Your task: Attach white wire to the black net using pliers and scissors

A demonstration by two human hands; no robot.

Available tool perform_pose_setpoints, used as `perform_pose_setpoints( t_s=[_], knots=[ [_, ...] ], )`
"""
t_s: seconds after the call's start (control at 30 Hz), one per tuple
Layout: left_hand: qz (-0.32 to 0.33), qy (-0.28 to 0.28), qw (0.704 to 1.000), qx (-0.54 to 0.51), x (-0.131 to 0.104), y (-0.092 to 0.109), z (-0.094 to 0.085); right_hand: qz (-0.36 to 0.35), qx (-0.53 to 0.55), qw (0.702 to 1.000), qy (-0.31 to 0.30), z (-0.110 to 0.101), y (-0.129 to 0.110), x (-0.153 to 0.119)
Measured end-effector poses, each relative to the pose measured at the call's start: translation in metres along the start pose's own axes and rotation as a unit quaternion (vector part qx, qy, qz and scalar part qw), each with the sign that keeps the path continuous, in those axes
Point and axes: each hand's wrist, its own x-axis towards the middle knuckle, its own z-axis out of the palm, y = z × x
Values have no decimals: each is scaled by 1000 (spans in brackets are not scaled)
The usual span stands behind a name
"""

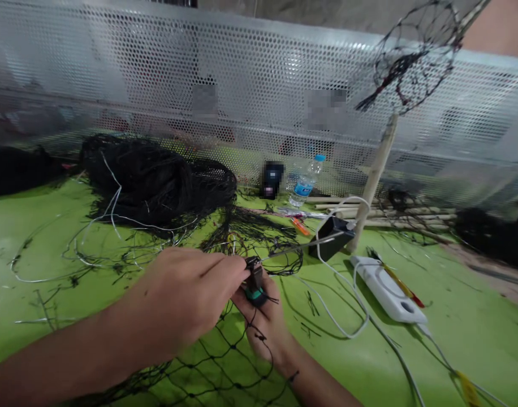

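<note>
Nearest of all, the person's left hand (191,291) comes in palm down, thumb and forefinger pinching the top of a small black-and-green piece (255,285). Its right hand (267,319) supports the same piece from below, fingers curled about its far side; the fingertips are partly hidden, so how firmly they press cannot be told. That piece sits between the two hands, with dark cord ends beside it, and knotted black netting (216,362) hangs under the hands and across the right wrist.

Work seems to be midway: the meshes below the hands are already knotted, while the piece is not yet set down and loose strands lie about. How much is left does not show; a large heap of black net (149,181) lies beyond the left hand, pale wires (91,263) in front of it.

Under everything is a glossy green surface (354,367), littered with cord scraps. Right of the right hand lie a white device (388,291) and, farther off, a black box (329,234) beside an upright stick (375,181). Straight beyond the hands stands a water bottle (306,183), backed by a perforated metal panel (259,62) spanning the room's view.
</note>
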Motion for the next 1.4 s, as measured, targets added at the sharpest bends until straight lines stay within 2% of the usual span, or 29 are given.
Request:
perform_pose_setpoints(
  t_s=[0.1, 0.23, 0.37, 0.6, 0.8, 0.93, 1.1, 1.27, 1.4],
  knots=[
    [37, 4, 997, 69, -1, 1, -1, 7, 28, 1000, -12, 1, -10, 0],
    [80, 38, 986, 144, 2, 1, -4, 18, 51, 999, -7, 2, -21, 0],
    [124, 46, 970, 206, 5, -1, -5, 5, 45, 999, -2, 1, -24, 1],
    [147, 42, 961, 230, 3, -2, 0, 38, 30, 999, 10, -1, -22, 0],
    [108, 47, 979, 166, 3, -2, 0, -8, 0, 1000, 8, -3, -14, 3],
    [53, 5, 995, 87, 0, -3, 2, -30, -45, 999, 0, -8, -5, 5],
    [6, -44, 998, 51, 0, -5, 3, -12, -86, 996, -28, -13, 3, 5],
    [-34, -28, 999, 15, 5, -4, 8, -4, -68, 998, -16, -12, 7, 9],
    [-75, -26, 997, -24, 7, 3, 9, -4, -7, 999, -40, -10, -8, 12]
  ],
)
